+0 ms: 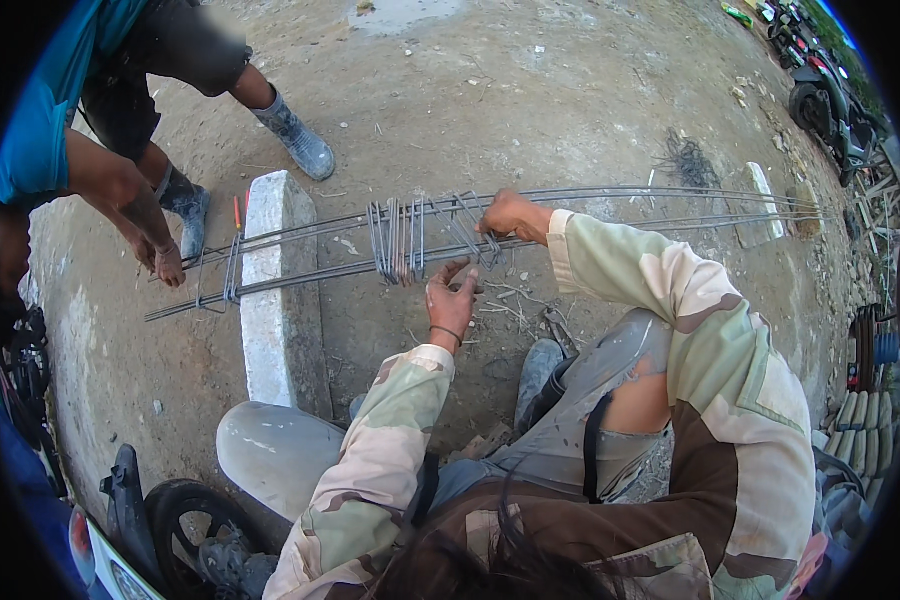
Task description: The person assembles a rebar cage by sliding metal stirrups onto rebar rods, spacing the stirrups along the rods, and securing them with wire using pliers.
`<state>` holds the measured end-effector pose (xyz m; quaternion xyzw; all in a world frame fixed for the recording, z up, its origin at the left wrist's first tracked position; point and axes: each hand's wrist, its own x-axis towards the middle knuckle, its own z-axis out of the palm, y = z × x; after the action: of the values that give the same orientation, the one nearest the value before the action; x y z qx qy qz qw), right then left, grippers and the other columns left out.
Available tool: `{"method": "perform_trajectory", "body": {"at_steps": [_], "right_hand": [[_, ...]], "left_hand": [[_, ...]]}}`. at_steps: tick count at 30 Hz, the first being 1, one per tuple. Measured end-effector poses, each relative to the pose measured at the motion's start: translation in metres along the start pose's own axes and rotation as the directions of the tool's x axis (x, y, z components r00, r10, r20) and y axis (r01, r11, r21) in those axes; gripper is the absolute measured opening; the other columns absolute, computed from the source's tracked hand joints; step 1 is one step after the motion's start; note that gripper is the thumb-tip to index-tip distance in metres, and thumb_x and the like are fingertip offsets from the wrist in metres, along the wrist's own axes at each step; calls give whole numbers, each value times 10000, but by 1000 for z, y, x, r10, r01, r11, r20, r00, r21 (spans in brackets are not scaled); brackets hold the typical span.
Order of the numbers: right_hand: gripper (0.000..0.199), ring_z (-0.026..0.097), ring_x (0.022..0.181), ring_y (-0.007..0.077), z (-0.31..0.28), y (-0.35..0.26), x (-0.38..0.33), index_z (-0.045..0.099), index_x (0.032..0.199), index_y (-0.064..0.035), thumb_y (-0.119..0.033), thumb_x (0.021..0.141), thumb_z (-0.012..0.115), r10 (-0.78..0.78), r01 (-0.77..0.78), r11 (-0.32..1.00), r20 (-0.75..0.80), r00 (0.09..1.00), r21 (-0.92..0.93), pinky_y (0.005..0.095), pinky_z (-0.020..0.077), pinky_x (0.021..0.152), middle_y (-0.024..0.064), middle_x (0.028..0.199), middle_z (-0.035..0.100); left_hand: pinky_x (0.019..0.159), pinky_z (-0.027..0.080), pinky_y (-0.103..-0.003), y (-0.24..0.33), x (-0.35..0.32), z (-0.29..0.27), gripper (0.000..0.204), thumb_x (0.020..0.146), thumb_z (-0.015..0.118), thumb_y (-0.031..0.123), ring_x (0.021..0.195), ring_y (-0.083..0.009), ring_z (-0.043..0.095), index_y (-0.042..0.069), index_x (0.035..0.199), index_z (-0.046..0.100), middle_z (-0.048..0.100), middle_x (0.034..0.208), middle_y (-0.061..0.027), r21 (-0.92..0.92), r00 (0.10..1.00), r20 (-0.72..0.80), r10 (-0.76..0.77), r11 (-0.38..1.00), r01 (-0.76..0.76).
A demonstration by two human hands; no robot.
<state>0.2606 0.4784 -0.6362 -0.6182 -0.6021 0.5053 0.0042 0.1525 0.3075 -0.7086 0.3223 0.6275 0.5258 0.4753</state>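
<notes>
Long steel reinforcing bars (610, 228) run left to right in front of me. Several bent wire stirrups (398, 243) hang bunched around the bars near the middle. One tilted stirrup (457, 228) stands apart, just right of the bunch. My right hand (515, 217) has its fingers closed on that stirrup's right side, by the bars. Below the bars, my left hand (452, 303) is palm up with thumb and fingers apart, holding nothing I can see. At the left end, two more stirrups (232, 267) circle the bars, beside a co-worker's hands (165, 262).
A white-topped concrete block (270, 300) supports the bars at left; another pale block (762, 200) lies under their right end. Pliers-like tool (560, 330) rests by my boot (538, 378). Tangled wire (688, 160) lies beyond the bars. Motorcycles (830, 105) stand far right.
</notes>
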Motion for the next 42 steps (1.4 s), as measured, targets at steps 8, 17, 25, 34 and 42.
{"method": "perform_trajectory", "body": {"at_steps": [8,17,25,34,42], "right_hand": [[422,673,727,294,5,26,14,718,859,70,-320,762,846,-183,156,945,-70,981,-287,417,513,669,212,828,712],[451,692,882,390,-7,24,17,725,872,37,-401,789,792,-90,48,958,-139,986,-281,415,532,722,267,906,691],[366,669,955,421,-29,35,16,736,854,16,-344,820,683,-364,232,792,-132,922,-565,465,528,813,288,938,677],[190,695,913,413,-61,41,-9,740,883,-32,-159,785,639,-360,24,697,-321,876,-717,477,547,798,193,931,726],[241,700,800,384,-19,16,0,740,881,17,-215,820,725,-479,393,793,-79,874,-465,448,531,711,244,834,709]], "left_hand": [[525,486,-250,0,7,18,282,916,681,121,625,-156,670,17,1143,550,670,971,-83,-339,995,-26,-96,937,82],[587,528,-317,-39,21,29,409,888,722,168,770,-242,652,4,1151,456,612,1017,-160,121,942,-276,192,979,-164],[812,490,-455,8,-15,32,341,822,751,262,908,-393,645,8,1013,626,678,926,-176,513,864,-309,397,835,-200],[700,548,-389,38,13,36,353,818,755,340,736,-328,718,-3,900,746,729,790,-175,641,974,-146,170,767,-38],[661,541,-394,13,22,38,302,870,703,234,716,-311,721,-56,951,712,720,785,-202,444,976,-189,109,896,-14]]}}
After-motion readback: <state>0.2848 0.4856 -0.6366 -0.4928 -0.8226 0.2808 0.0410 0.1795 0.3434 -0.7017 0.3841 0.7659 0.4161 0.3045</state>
